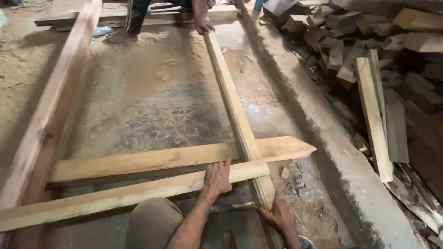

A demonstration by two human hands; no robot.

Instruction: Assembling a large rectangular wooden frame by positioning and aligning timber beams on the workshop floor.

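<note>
The long upright plank (233, 99) lies on the concrete floor (152, 92), running from the near edge away toward the far end of the room, where another person's hand (204, 25) rests on its tip. Two cross planks meet it near the person wearing the camera. The nearer cross plank (115, 193) lies over it, and the left hand (217, 177) presses flat on that plank, fingers spread, just beside the crossing. The farther cross plank (152, 160), with a pointed end at the right, passes under the long plank. The right hand (279, 216) lies open against the near end of the long plank, fingers splayed on its side, gripping nothing. A bent knee (152, 223) in drab trousers sits between the arms. At the left a heavy reddish beam (55, 106) runs parallel to the long plank. To the right, beyond a raised concrete kerb (323, 124), lies a heap of offcut wood blocks (350, 32) and loose boards (374, 115).
</note>
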